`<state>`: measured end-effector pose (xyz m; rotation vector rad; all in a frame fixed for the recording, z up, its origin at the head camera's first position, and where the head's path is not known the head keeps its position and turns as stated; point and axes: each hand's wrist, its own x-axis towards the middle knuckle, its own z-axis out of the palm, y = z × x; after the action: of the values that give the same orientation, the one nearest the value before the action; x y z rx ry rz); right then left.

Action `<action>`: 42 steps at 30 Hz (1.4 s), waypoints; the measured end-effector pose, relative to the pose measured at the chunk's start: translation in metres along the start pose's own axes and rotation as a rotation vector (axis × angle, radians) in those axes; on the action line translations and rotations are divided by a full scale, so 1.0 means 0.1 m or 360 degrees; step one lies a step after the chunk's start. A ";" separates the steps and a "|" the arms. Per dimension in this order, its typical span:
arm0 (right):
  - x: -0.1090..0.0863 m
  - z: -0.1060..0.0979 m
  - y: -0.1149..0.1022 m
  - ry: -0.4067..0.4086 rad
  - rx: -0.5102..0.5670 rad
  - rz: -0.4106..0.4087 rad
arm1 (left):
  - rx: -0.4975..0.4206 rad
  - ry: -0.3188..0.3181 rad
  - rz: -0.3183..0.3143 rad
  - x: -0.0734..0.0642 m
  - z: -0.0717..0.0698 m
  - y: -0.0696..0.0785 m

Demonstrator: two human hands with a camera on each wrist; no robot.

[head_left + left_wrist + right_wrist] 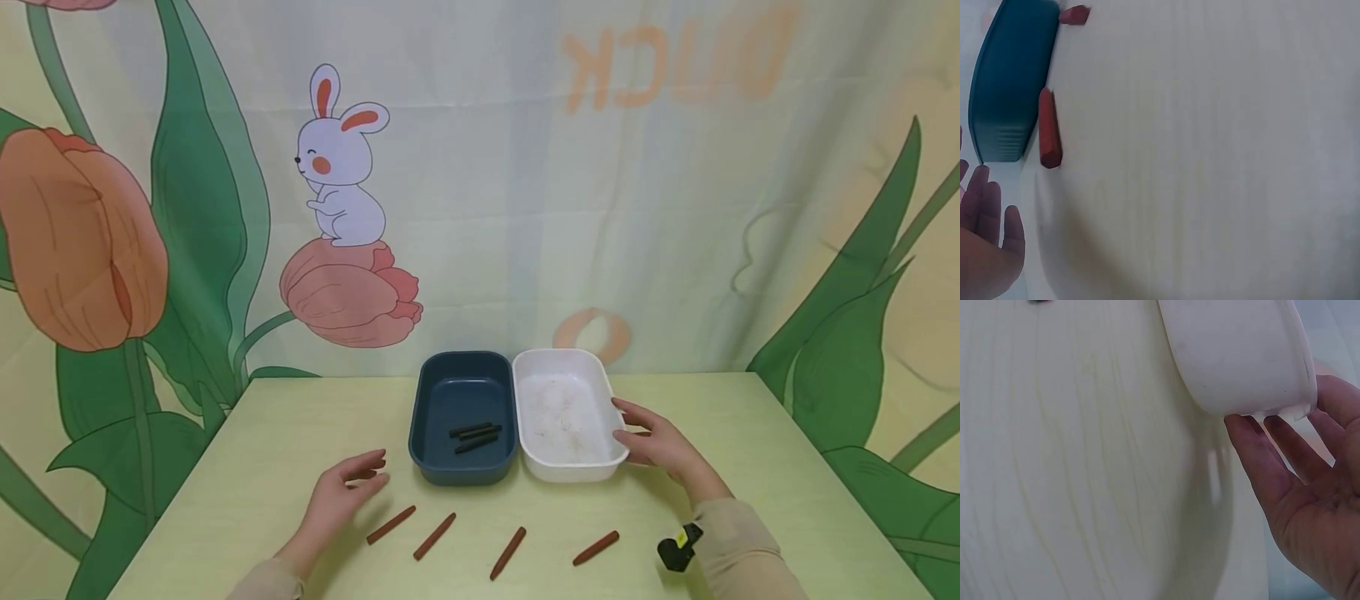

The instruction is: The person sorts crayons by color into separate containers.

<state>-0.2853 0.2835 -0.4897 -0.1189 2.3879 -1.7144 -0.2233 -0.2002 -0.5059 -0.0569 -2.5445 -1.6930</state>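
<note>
The white tray (572, 472) is standing at the far side of the table (315, 417), round-cornered, its floor showing faint, apparently brownish smudges. The right hand (658, 439) is touching its right wall, fingers spread. Just left, the dark blue tray (467, 475) is holding dark sticks (477, 444). The left hand (341, 493) is hovering left of that tray, fingers apart, gripping nothing. Four slender reddish-brown sticks (508, 553) are lying nearer.

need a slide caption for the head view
Right hand touching a white tray, left hand near a blue tray of dark sticks, four reddish-brown sticks lying in front.
</note>
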 end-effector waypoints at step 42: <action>0.01 -0.01 0.01 -0.0021 0.0042 0.0010 | 0.0494 -0.0207 0.0285 -0.25 0.14 -0.14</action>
<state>-0.2866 0.2851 -0.4904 -0.1184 2.3530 -1.7361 -0.1999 -0.1923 -0.5266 -0.3721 -2.7674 -1.2565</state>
